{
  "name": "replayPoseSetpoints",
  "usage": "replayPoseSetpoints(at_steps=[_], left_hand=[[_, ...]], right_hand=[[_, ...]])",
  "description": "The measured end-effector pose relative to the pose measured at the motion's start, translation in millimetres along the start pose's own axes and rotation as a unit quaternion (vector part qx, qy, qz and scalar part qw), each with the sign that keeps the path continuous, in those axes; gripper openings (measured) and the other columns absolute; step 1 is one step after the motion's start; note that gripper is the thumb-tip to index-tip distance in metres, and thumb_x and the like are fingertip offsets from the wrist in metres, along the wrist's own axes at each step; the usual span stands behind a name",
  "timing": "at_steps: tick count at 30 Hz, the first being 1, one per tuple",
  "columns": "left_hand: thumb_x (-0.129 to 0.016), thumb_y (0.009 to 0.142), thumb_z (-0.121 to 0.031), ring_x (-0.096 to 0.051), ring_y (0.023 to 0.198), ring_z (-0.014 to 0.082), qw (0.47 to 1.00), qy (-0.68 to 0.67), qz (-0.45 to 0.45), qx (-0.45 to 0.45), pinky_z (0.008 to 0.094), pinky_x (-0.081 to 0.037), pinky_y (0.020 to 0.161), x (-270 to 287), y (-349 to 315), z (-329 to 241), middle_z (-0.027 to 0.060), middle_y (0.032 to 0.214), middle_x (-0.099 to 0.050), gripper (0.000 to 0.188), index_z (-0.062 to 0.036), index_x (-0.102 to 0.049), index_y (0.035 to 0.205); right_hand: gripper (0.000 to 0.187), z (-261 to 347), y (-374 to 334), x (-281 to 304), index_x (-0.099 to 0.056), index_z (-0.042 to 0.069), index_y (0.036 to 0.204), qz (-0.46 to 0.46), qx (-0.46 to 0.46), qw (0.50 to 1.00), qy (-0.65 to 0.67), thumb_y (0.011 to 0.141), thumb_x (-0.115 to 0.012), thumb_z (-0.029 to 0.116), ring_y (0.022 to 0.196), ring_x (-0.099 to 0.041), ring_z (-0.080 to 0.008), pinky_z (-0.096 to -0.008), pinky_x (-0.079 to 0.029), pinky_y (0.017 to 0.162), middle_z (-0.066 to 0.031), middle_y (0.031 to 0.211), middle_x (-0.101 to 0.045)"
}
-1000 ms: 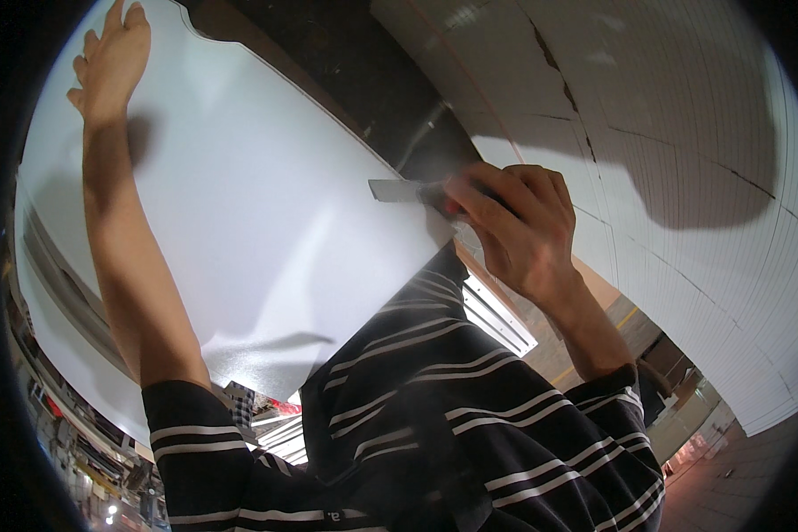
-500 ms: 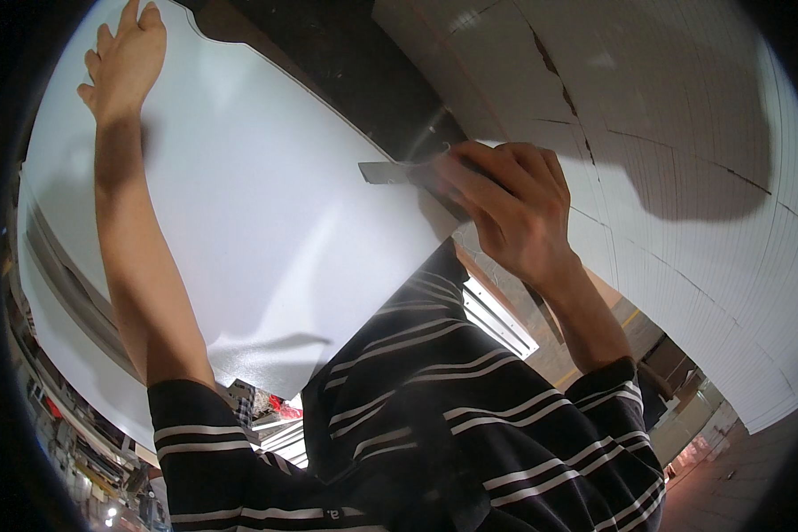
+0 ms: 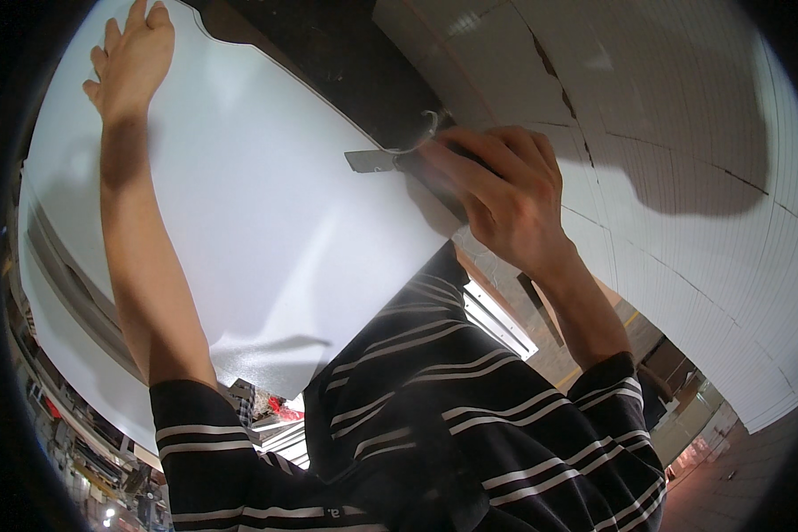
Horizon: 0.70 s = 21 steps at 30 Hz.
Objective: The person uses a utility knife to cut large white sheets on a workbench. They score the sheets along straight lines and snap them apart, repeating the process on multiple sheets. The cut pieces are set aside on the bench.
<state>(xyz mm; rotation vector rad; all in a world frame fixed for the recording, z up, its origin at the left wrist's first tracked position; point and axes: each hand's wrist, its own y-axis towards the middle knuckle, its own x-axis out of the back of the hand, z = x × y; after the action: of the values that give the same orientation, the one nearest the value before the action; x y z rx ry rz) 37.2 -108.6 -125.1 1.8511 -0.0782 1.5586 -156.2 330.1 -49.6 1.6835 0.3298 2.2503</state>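
A large glossy white panel [image 3: 239, 177] fills the left and middle of the view. Spread flat near its far left end is my left hand [image 3: 133, 66], its fingers apart and holding nothing. My right hand [image 3: 510, 195] is closed round a utility knife at the panel's right edge. The knife's flat metal blade [image 3: 370, 161] points left across that edge, and its handle is mostly hidden by my fingers. A thin pale curled shaving [image 3: 430, 124] rises beside the blade and my fingertips.
Tall stacked sheets with layered edges [image 3: 683, 177] stand on the right, with cracks or gaps between some. Dark floor [image 3: 328, 53] lies beyond the panel. Beneath my right forearm are white slatted strips [image 3: 501, 319]. Shelving and clutter [image 3: 89, 452] line the lower left.
My right hand and the knife have moved slightly left and away from me along the panel's edge. The curl by the blade has grown larger. My left hand has shifted slightly right.
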Motion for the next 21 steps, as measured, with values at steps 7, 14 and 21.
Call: replayPoseSetpoints(at_steps=[7,14,21], left_hand=[[-0.028,0.106,-0.058,-0.022,0.154,0.0486,1.000,0.013,-0.014,-0.012,0.0785,-0.011,0.117,-3,-1,1,0.0137,0.169,-0.029,0.057,-0.0453,-0.030,0.161],[-0.031,0.105,-0.057,-0.027,0.153,0.0462,0.999,0.023,-0.022,-0.016,0.0763,-0.015,0.117,-4,0,2,0.0118,0.167,-0.033,0.056,-0.0441,-0.033,0.160],[-0.042,0.104,-0.049,-0.054,0.138,0.0348,0.998,0.004,0.041,0.053,0.0660,-0.034,0.113,17,23,12,0.0052,0.152,-0.057,0.051,-0.0373,-0.049,0.154]], right_hand=[[0.030,1,8,-9,-0.078,0.021,0.118,-0.022,-0.010,1.000,-0.005,0.089,-0.077,0.016,0.086,-0.066,-0.0205,-0.0405,-0.047,0.082,0.0011,0.107,-0.076],[0.033,-2,21,-14,-0.078,0.015,0.118,-0.021,0.019,1.000,0.010,0.088,-0.073,0.002,0.087,-0.068,-0.0217,-0.0371,-0.050,0.078,-0.0075,0.111,-0.078],[0.033,3,5,-3,-0.078,0.019,0.119,-0.010,-0.012,1.000,0.019,0.085,-0.080,0.016,0.086,-0.067,-0.0195,-0.0379,-0.049,0.080,-0.0011,0.108,-0.077]])
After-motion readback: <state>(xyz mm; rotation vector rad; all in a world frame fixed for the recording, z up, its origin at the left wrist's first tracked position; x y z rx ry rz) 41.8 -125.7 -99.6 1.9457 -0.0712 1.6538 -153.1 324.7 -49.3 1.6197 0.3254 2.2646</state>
